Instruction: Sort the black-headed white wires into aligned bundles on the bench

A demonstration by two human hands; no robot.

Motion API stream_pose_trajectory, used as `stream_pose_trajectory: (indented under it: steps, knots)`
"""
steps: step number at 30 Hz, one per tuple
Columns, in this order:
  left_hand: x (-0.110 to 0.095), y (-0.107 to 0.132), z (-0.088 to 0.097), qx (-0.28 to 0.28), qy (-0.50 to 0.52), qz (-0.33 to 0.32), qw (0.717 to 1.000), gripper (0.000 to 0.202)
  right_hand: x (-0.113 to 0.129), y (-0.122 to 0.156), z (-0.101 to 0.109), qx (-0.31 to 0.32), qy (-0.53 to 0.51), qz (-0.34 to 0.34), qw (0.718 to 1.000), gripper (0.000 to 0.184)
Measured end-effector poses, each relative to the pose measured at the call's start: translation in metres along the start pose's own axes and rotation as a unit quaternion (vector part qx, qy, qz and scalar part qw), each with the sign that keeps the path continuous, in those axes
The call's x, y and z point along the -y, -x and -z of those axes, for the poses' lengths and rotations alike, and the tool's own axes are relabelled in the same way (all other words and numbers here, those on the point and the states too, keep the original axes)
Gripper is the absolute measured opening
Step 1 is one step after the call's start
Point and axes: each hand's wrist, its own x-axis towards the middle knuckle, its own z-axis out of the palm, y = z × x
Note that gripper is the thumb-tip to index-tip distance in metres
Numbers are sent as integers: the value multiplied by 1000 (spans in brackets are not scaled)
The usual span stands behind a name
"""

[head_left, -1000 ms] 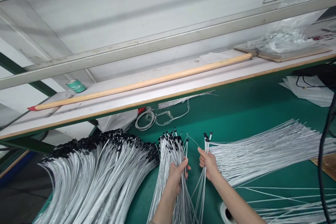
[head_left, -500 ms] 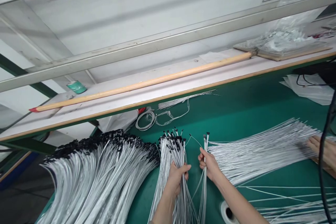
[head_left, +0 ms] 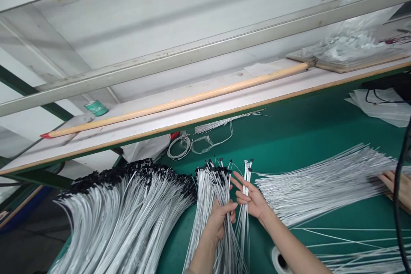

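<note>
My left hand (head_left: 220, 219) is wrapped round a thick bundle of thin grey-white cables (head_left: 203, 205) with black tips, which stands mostly upright over the table. Just to its right, my right hand (head_left: 253, 200) grips a small bunch of the same cables (head_left: 244, 233), whose tips stick up above the fingers. Its index finger reaches left toward the black tips of the thick bundle, close to one stray cable that curves between the two bunches. A large heap of black-tipped cables (head_left: 122, 227) lies left of my left hand.
On the green table (head_left: 302, 132) a wide spread of cables (head_left: 324, 184) lies at the right, by another person's hand (head_left: 398, 186). A white roll (head_left: 280, 261) sits below my right forearm. A long wooden pole (head_left: 180, 102) rests on the shelf. A black cord (head_left: 398, 188) hangs at right.
My right hand has moved slightly left with its small bunch, nearer the thick bundle, and its fingers have spread toward the tips. The other person's hand has shifted right.
</note>
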Motion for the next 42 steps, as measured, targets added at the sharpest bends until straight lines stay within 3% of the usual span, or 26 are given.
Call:
stream_pose_trajectory:
  steps: [6, 10, 14, 19, 23, 27, 31, 34, 42]
  knots:
    - [4, 1, 1, -36, -24, 18, 999, 37, -2, -3, 4, -8, -18, 26, 999, 23]
    - [3, -2, 3, -49, -45, -12, 998, 36, -4, -4, 6, -41, -1, 55, 998, 20]
    - [-1, -5, 5, -58, -69, -31, 995, 51, -7, -5, 3, -85, 52, 90, 991, 23]
    - [-3, -3, 3, -101, -111, -54, 987, 49, -9, -7, -1, -102, 63, 112, 986, 21]
    - [-7, 2, 3, -87, -119, -65, 987, 42, -8, -7, 2, -112, 58, 115, 985, 21]
    - [-22, 11, 8, -107, -198, -88, 970, 19, -5, -6, 11, -135, 50, 104, 984, 19]
    - [-44, 30, 14, -105, -234, -102, 961, 13, 2, -5, 21, -167, 34, 84, 982, 15]
    - [-59, 48, 23, -92, -199, -123, 968, 13, 7, -4, 28, -179, 20, 75, 981, 12]
    - [-84, 86, 65, -159, -61, -111, 979, 25, 17, -2, 49, -220, 3, 96, 971, 11]
